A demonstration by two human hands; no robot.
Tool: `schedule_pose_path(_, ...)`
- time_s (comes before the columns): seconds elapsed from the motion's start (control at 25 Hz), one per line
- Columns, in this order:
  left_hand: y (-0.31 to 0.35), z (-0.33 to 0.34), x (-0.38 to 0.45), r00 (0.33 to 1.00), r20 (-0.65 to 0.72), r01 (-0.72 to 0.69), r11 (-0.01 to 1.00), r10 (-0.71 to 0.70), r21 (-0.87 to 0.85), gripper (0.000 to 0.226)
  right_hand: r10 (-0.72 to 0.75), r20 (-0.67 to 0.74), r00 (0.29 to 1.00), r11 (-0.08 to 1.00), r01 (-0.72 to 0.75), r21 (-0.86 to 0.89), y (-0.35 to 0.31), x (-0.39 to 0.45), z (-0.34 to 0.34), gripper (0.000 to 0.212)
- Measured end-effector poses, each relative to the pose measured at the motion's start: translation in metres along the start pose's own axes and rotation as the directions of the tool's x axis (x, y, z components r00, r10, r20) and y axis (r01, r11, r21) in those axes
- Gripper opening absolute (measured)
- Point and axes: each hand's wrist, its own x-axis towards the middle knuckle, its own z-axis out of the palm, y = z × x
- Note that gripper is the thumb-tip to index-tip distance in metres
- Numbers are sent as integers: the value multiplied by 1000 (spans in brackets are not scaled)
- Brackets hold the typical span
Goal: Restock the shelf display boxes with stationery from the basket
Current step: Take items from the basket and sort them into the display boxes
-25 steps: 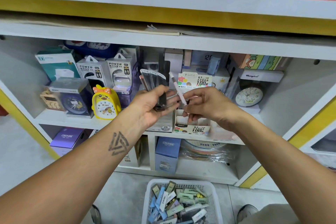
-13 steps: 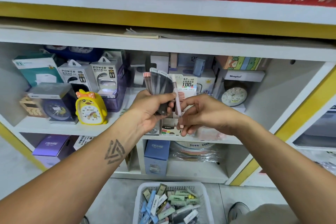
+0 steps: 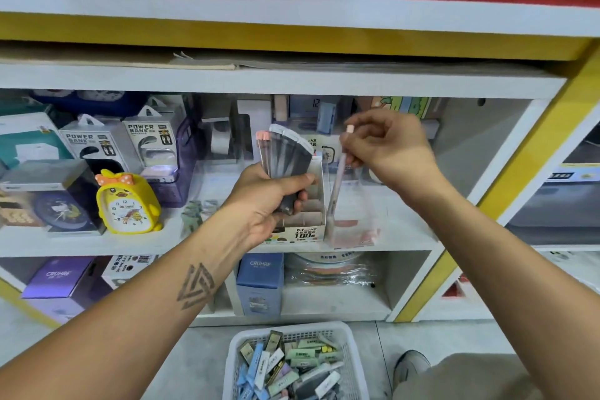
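Right hand (image 3: 394, 153) pinches a single slim lead tube (image 3: 337, 185) near its pink-capped top; the tube hangs nearly upright, its lower end inside a clear display box (image 3: 357, 224) on the white shelf (image 3: 406, 237). Just left stands a printed cardboard display box (image 3: 305, 230) with dividers, its compartments partly hidden by the left hand (image 3: 266, 201), which grips a fanned bundle of dark lead tubes (image 3: 287, 159). On the floor below, a white mesh basket (image 3: 352, 354) holds mixed small stationery packs (image 3: 292, 367). A yellow duck alarm clock (image 3: 128, 204) and power bank boxes (image 3: 149, 143) occupy the shelf's left part.
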Motion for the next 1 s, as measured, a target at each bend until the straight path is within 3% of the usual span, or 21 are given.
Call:
schedule_pose_path(0.04,0,-2,2,1000,-29,2,1000,-2,-19,15,-91,-42,995,989,86,-119,2,0,-6,12)
schedule_pose_path(0.12,-1,-4,5,998,-61,15,999,-18,-48,17,-209,40,977,893,207,-399,7,-5,-12,11)
schedule_pose_path(0.2,-3,-5,6,997,-65,27,999,-30,-44,20,-118,180,977,811,199,-551,12,-12,-11,11)
schedule_pose_path(0.28,-5,-3,6,997,-67,31,999,-34,-35,23,-37,245,969,825,168,-540,14,-16,-7,10)
schedule_pose_path(0.44,-7,-1,5,998,-56,28,998,-31,-54,31,-27,268,963,891,145,-430,15,-15,-5,14)
schedule_pose_path(0.6,-9,-2,5,998,-43,37,999,-39,-40,28,-81,9,997,850,74,-522,27,7,-14,10)
schedule_pose_path(0.68,-11,-3,5,998,-40,38,999,-39,-27,24,-93,-46,995,810,49,-584,34,14,-11,12)
schedule_pose_path(0.84,-15,-7,8,999,-35,35,999,-35,-18,25,-139,74,988,748,153,-646,52,15,8,17)
schedule_pose_path(1.0,-15,-13,10,999,-29,31,999,-31,-9,22,-162,85,983,773,180,-609,60,18,13,13)
